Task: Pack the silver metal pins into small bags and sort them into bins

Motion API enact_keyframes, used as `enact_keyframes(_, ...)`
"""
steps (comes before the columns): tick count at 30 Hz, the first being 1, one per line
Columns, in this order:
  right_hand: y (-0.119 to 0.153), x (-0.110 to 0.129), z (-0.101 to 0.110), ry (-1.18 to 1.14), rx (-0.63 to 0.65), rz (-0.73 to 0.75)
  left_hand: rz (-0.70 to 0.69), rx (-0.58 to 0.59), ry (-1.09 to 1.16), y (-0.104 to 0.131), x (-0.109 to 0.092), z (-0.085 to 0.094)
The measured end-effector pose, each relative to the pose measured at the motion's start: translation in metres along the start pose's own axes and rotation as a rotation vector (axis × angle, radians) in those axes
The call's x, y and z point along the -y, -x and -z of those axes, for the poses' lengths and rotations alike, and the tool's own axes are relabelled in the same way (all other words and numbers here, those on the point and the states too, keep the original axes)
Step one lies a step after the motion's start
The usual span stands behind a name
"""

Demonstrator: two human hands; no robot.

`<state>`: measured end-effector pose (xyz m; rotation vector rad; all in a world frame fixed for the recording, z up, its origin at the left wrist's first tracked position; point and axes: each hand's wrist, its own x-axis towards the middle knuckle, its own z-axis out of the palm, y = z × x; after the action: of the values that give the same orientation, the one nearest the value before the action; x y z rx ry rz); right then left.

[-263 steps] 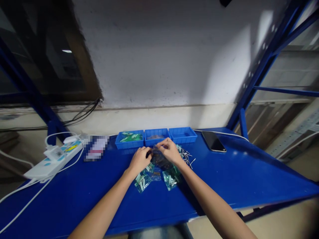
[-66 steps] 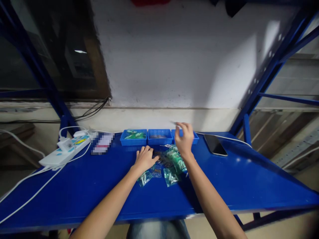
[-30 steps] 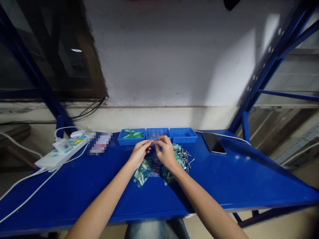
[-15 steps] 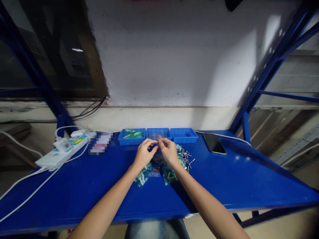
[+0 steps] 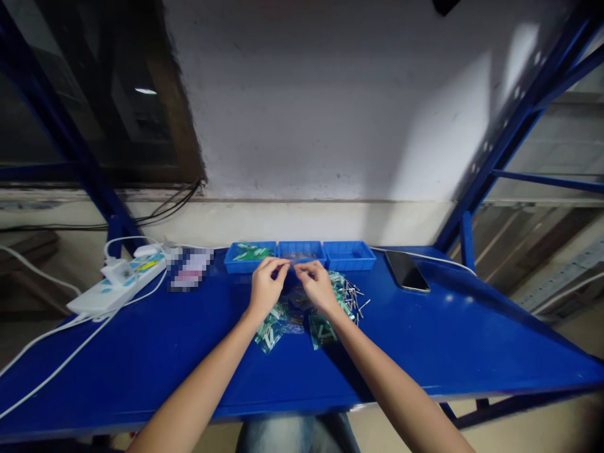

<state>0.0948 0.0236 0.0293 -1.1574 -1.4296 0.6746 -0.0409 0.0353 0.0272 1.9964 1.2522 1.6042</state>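
Head view: A person's bare left hand and right hand meet nearly fingertip to fingertip above a blue counter, thumbs and forefingers drawn close as in a pinch, a slim gap between the two. Whether something small sits in either grip cannot be told at this size. Beneath the left hand lie green-tinted packets of white pieces; another green packet rests by the right wrist. A clear packet with brownish contents lies between them on the counter. Loose metal rods are heaped just right of the right hand, beside more green packaging. Behind the hands, three blue trays stand in a row: the left tray holds green packets, the middle tray holds clear packaging, and the right tray completes the line. A dark phone lies at right, a white power strip at far left.
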Motion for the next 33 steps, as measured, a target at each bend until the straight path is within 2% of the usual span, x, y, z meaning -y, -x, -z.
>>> enact_keyframes(3,-0.003,0.000,0.000,-0.223,0.046,-0.155,-0.251,0.048,-0.180,0.003,-0.005,0.000)
enact_keyframes(6,-0.004,0.001,0.004,-0.149,-0.035,-0.079,-0.312,0.141,-0.223,0.005,-0.006,-0.003)
enact_keyframes(9,-0.005,0.009,0.018,0.124,-0.271,0.206,-0.210,0.250,-0.253,0.006,0.002,-0.006)
enact_keyframes(12,-0.008,0.022,0.044,0.284,-0.629,0.513,-0.011,0.364,-0.335,0.007,0.014,-0.010)
enact_keyframes(14,-0.012,0.029,0.062,0.290,-0.847,0.625,0.125,0.428,-0.395,0.007,0.019,-0.013)
enact_keyframes(16,-0.019,0.029,0.073,0.299,-0.960,0.680,0.205,0.470,-0.452,0.008,0.020,-0.017)
enact_keyframes(18,-0.027,0.022,0.074,0.383,-0.886,0.683,0.211,0.492,-0.503,0.010,0.019,-0.019)
enact_keyframes(19,-0.030,0.016,0.070,0.459,-0.777,0.665,0.201,0.498,-0.522,0.011,0.019,-0.020)
enact_keyframes(22,-0.031,-0.005,0.048,0.707,-0.334,0.536,0.181,0.492,-0.506,0.013,0.020,-0.020)
enact_keyframes(24,-0.025,-0.015,0.034,0.780,-0.164,0.424,0.190,0.456,-0.410,0.013,0.023,-0.019)
enact_keyframes(29,-0.007,-0.020,0.017,0.608,-0.002,0.310,0.277,0.282,0.015,0.007,0.029,-0.014)
enact_keyframes(33,-0.010,-0.024,0.014,0.421,0.076,0.207,0.365,0.191,0.267,0.000,0.024,-0.010)
